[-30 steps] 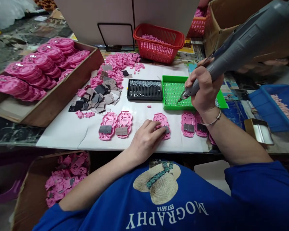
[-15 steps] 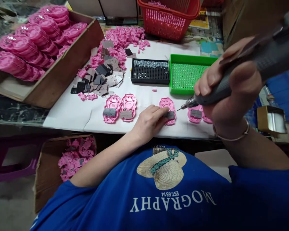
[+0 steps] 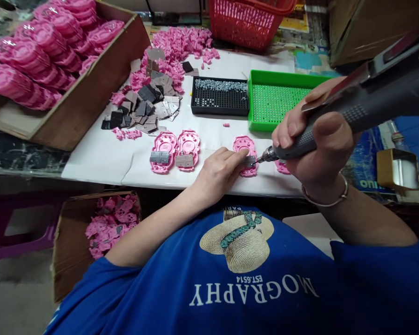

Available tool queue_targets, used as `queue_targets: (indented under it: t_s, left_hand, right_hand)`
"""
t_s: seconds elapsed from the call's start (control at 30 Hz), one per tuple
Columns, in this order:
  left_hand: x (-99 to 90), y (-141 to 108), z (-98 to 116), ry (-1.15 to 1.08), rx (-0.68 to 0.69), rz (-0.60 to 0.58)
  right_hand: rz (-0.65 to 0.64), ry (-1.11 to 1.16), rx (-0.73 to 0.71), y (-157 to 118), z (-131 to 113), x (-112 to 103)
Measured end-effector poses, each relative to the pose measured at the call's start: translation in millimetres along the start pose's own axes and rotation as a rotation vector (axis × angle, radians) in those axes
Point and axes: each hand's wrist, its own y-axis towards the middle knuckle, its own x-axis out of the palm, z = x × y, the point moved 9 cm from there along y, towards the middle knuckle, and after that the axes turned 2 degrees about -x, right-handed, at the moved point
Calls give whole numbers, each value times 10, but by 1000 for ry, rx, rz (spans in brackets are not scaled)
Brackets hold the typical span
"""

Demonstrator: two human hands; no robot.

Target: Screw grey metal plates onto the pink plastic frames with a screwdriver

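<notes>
Person's left hand (image 3: 218,173) half-curled, fingertips down on grey plate (image 3: 250,161) in pink plastic shell (image 3: 244,143); whether fingers pinch it, cannot tell. Right hand (image 3: 310,151) wrapped firmly round electric screwdriver (image 3: 366,107), bit tip at plate's right end. Shell flat on white-covered worktop (image 3: 209,135), below black screw tray (image 3: 219,110) (silvery screws heaped along far side). Two plated shells (image 3: 189,141) lie farther left.

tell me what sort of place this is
Probably a small workshop or factory assembly bench: the right hand grips what looks like a power screwdriver, a black tray holds many small screws, and matching pink shells fill a shallow box.
</notes>
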Motion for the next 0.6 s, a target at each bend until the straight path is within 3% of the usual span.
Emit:
queue_targets:
  t_s: [0.27,0.6]
  left_hand:
    - [-41,5,20,-17,21,51]
    - [-7,-5,-6,-3,-6,18]
  right_hand:
    - [10,5,-25,10,3,0]
    - [-80,-33,-104,-2,-34,74]
